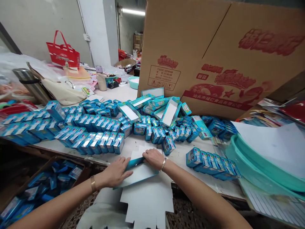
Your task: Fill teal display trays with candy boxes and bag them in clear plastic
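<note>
A partly folded carton tray (140,175), white inside with a blue printed edge, lies across my lap at the table's front edge. My left hand (117,171) grips its left end, thumb over the white inside and fingers on the raised blue wall. My right hand (154,158) has its fingers curled over the far right corner of the same tray. Beneath it, flat white cut-out card (147,198) rests on my lap. Just beyond my hands stand several small blue candy boxes (168,144) and some folded trays (171,111).
Rows of blue boxes (95,141) fill the table's left side, and another row (212,163) stands at right. A big brown carton (190,47) rises behind. Green basins (259,168) are at right. An open box of blue packs (54,181) sits low at left.
</note>
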The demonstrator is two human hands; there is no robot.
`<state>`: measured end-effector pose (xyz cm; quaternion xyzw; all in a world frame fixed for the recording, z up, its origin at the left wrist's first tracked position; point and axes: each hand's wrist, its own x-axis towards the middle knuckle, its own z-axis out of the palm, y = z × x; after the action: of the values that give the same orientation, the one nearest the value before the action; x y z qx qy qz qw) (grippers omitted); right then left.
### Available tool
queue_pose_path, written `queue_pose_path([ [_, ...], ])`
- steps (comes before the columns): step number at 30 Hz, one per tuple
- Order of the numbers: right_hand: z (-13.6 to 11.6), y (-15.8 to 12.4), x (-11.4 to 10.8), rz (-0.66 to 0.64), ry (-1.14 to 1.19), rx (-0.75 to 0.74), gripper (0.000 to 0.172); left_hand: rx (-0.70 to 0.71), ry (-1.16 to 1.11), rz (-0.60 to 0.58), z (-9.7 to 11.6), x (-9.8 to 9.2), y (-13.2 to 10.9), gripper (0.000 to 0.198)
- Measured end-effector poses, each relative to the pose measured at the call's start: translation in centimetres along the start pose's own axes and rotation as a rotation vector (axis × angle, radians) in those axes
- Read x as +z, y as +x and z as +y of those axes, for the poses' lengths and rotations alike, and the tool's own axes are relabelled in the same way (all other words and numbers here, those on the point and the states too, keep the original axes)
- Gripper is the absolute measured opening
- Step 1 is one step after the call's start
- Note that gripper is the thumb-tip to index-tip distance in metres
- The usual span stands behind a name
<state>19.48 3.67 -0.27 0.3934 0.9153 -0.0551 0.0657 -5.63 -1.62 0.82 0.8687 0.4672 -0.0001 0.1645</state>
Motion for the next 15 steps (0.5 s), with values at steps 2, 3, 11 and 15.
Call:
queue_pose_path([
  [2,-0.6,0.5,0.1,-0.021,-0.064,-0.024,0.022,-0.029,0.045,-0.051,-0.3,-0.4,0.3,0.035],
  [3,-0.8,0.6,0.1,-0.035,-0.088,-0.043,0.024,-0.053,0.092,-0.071,-0.4,-0.4,0.6,0.031],
  [11,-1.0,0.7,0.2,-0.128,-0.159,-0.179,0.023,-0.018,0.183,-0.087,1.0,1.6,2.4,0.039],
  [15,-1.0,-0.2,-0.2,-0.111,-0.173,-0.135,0.024,0.032,0.141,-0.069,0.4,0.9,2.3,0.033],
])
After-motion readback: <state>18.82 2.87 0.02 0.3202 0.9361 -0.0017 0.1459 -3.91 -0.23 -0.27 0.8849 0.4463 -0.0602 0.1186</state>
